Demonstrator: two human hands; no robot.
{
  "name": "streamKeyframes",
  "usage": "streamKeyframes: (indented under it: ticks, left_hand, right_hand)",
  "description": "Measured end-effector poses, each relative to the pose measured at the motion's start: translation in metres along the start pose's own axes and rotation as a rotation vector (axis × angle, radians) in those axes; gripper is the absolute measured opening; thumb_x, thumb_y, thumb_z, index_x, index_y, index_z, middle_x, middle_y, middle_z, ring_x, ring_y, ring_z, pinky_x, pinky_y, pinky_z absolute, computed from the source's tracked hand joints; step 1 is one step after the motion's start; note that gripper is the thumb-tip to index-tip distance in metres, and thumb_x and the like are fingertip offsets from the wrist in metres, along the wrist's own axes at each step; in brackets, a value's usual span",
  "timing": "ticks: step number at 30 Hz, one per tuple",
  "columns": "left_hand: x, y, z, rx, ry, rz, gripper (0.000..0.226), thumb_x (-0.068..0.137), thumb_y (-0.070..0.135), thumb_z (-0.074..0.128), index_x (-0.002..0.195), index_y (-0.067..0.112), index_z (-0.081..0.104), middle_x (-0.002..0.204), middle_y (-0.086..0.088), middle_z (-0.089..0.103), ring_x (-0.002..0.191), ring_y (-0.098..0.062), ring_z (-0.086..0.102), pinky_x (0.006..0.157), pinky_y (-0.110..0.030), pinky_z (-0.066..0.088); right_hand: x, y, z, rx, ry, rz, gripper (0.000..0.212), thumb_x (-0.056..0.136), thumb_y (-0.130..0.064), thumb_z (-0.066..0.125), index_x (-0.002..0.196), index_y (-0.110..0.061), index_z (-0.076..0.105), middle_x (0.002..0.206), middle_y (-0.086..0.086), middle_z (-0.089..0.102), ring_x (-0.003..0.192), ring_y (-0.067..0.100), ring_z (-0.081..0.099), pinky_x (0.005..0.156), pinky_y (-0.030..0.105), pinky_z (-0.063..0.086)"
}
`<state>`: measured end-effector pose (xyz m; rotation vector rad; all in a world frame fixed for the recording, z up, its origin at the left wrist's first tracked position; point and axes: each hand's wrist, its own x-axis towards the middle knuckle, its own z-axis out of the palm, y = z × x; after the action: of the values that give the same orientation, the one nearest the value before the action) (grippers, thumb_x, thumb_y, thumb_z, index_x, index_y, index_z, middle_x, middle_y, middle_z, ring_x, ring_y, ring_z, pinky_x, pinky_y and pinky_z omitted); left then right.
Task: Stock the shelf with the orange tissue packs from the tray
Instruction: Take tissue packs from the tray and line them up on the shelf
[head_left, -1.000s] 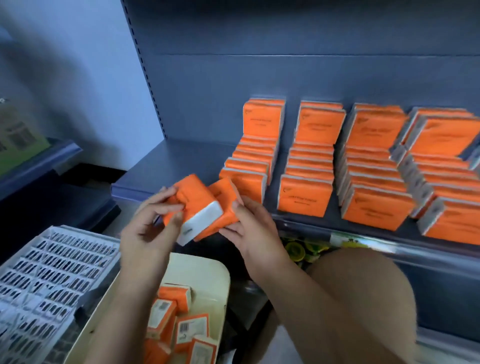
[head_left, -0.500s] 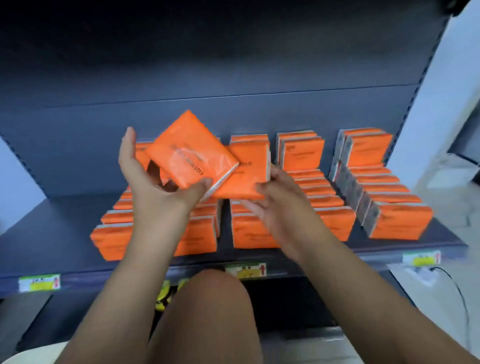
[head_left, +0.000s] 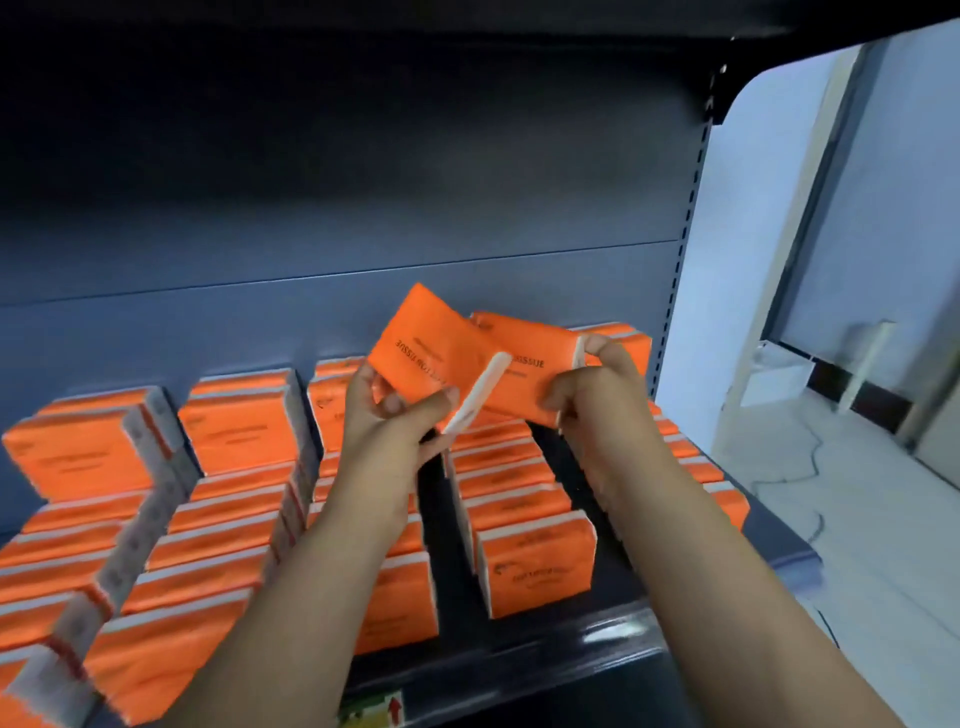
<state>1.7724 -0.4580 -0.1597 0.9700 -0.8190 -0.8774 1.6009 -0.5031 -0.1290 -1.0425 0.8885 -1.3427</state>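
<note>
- Nearest, below both forearms, a price label (head_left: 374, 712) sits on the front lip of the shelf (head_left: 597, 642).
- Under the hands and to their left, rows of orange tissue packs (head_left: 537, 569) stand upright with printed faces forward. Stocking looks well along.
- A dark gap runs between two rows directly beneath the hands.
- The left hand (head_left: 395, 421) grips a tilted pack (head_left: 415, 348), thumb across its front and fingers behind. Its print reads upside down, so it probably needs turning before it matches the rows.
- Just right of it, the right hand (head_left: 597, 402) pinches a second pack (head_left: 524, 364) by its right end, print upright. The two packs overlap in the middle.
- Both are raised clear of the rows, likely for sorting before placement.
- Behind the hands rises the blue-grey back panel (head_left: 363, 218).
- The tray is out of view.
</note>
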Motion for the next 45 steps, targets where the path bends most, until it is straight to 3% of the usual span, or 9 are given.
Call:
streamKeyframes:
  ticks: [3, 6, 10, 17, 21, 25, 29, 35, 45]
  left_hand:
    - [0.010, -0.018, 0.017, 0.049, -0.030, 0.028, 0.064, 0.085, -0.007, 0.076, 0.131, 0.030, 0.053, 0.116, 0.001, 0.077, 0.112, -0.021, 0.073, 0.098, -0.055, 0.058]
    - [0.023, -0.030, 0.030, 0.067, -0.065, 0.066, 0.075, 0.079, -0.009, 0.080, 0.139, 0.022, 0.048, 0.120, -0.003, 0.076, 0.115, -0.024, 0.072, 0.105, -0.058, 0.053]
    - [0.034, -0.041, 0.040, 0.126, -0.152, 0.070, 0.079, 0.067, 0.003, 0.083, 0.135, 0.028, 0.051, 0.122, -0.009, 0.074, 0.117, -0.024, 0.071, 0.104, -0.052, 0.054]
    - [0.042, -0.055, 0.061, 0.213, -0.221, 0.056, 0.088, 0.077, -0.016, 0.078, 0.145, 0.029, 0.044, 0.119, -0.006, 0.076, 0.110, -0.021, 0.073, 0.095, -0.040, 0.057]
    - [0.043, -0.059, 0.063, 0.255, -0.189, 0.044, 0.093, 0.076, -0.012, 0.081, 0.148, 0.033, 0.043, 0.121, -0.004, 0.075, 0.110, -0.018, 0.073, 0.094, -0.039, 0.059]
    - [0.045, -0.057, 0.056, 0.296, -0.124, 0.047, 0.087, 0.073, -0.006, 0.086, 0.139, 0.038, 0.050, 0.119, -0.005, 0.075, 0.107, -0.019, 0.074, 0.095, -0.049, 0.060]
    - [0.046, -0.055, 0.049, 0.350, -0.037, 0.075, 0.098, 0.063, 0.002, 0.093, 0.143, 0.035, 0.044, 0.111, -0.005, 0.077, 0.102, -0.019, 0.076, 0.093, -0.044, 0.060]
    - [0.045, -0.058, 0.050, 0.478, 0.134, 0.189, 0.072, 0.071, 0.006, 0.090, 0.112, 0.025, 0.035, 0.118, -0.013, 0.066, 0.101, -0.018, 0.071, 0.093, -0.041, 0.057]
    - [0.043, -0.062, 0.044, 0.493, 0.079, 0.124, 0.063, 0.072, 0.012, 0.091, 0.112, 0.033, 0.046, 0.119, -0.003, 0.066, 0.106, -0.015, 0.070, 0.097, -0.047, 0.057]
  right_hand:
    - [0.021, -0.014, -0.012, -0.231, 0.038, -0.031, 0.043, 0.065, 0.012, 0.054, 0.094, -0.019, 0.055, 0.067, 0.006, 0.055, 0.056, 0.020, 0.054, 0.056, 0.030, 0.040]
    - [0.046, -0.022, -0.024, -0.395, 0.034, -0.061, 0.048, 0.050, -0.006, 0.055, 0.095, -0.021, 0.055, 0.078, 0.011, 0.059, 0.071, 0.027, 0.058, 0.068, 0.042, 0.049]
    - [0.074, -0.033, -0.045, -0.561, -0.030, -0.099, 0.053, 0.059, -0.024, 0.071, 0.112, -0.018, 0.062, 0.105, 0.010, 0.075, 0.093, 0.028, 0.076, 0.086, 0.057, 0.062]
    - [0.084, -0.039, -0.079, -1.163, -0.053, -0.336, 0.043, 0.073, -0.011, 0.082, 0.110, -0.032, 0.075, 0.096, -0.004, 0.072, 0.088, 0.014, 0.065, 0.076, 0.024, 0.046]
    - [0.094, -0.034, -0.103, -1.183, -0.029, -0.357, 0.038, 0.073, -0.012, 0.086, 0.107, -0.028, 0.076, 0.092, 0.001, 0.071, 0.078, 0.016, 0.063, 0.064, 0.022, 0.043]
    - [0.100, -0.032, -0.128, -1.288, 0.038, -0.330, 0.041, 0.074, -0.021, 0.090, 0.111, -0.029, 0.075, 0.100, -0.002, 0.069, 0.092, 0.020, 0.062, 0.077, 0.026, 0.042]
    - [0.103, -0.027, -0.141, -1.188, 0.103, -0.373, 0.037, 0.076, -0.014, 0.086, 0.106, -0.026, 0.067, 0.101, -0.004, 0.066, 0.093, 0.020, 0.059, 0.072, 0.028, 0.041]
    - [0.107, -0.009, -0.146, -1.242, 0.077, -0.476, 0.052, 0.083, -0.012, 0.079, 0.131, -0.028, 0.070, 0.123, 0.000, 0.073, 0.108, 0.024, 0.066, 0.093, 0.035, 0.051]
    - [0.115, 0.017, -0.142, -1.368, 0.218, -0.513, 0.059, 0.081, -0.009, 0.059, 0.139, -0.025, 0.065, 0.146, 0.010, 0.056, 0.128, 0.038, 0.056, 0.097, 0.049, 0.055]
